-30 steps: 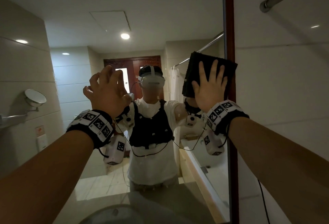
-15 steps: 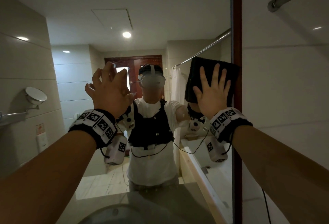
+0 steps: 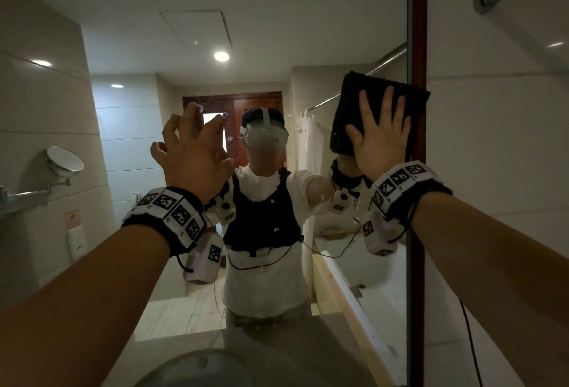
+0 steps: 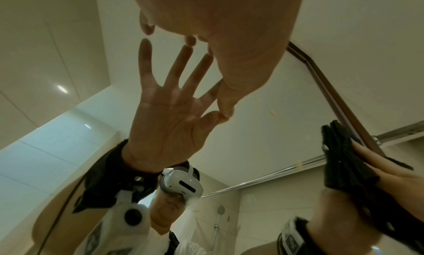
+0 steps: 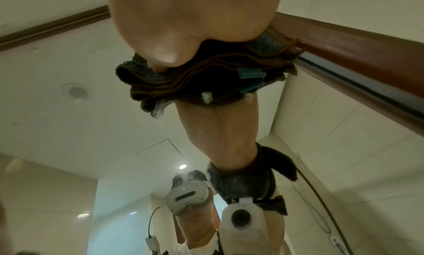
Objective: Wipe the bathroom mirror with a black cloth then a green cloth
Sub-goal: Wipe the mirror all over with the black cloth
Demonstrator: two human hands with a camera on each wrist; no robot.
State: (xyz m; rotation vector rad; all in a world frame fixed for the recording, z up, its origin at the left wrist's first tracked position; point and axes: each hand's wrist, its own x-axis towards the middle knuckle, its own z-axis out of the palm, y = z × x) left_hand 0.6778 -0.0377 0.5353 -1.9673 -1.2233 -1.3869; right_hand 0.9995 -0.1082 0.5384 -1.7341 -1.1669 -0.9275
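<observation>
Your right hand [image 3: 380,137] lies flat, fingers straight and spread, pressing the folded black cloth [image 3: 374,100] against the bathroom mirror [image 3: 277,32] right at its right edge, where the cloth overlaps the dark red-brown wooden frame [image 3: 418,32]. Keep the whole palm behind the pad so pressure spreads evenly, and run overlapping strokes along the frame before working inward, so no strip near the edge is missed. Your left hand [image 3: 192,152] holds nothing; its fingers are loosely bent with the tips touching the glass, which will likely leave prints, so lift it off or plan to wipe that patch too.

The cloth is thick, nubby terry folded into several layers, soft enough to bunch under the heel of your hand; in the right wrist view a teal tag [image 5: 250,75] sticks out at its lower edge. Keep that tag off the glass. The mirror is hard, slick and carries a few small specks. No green cloth is in view
</observation>
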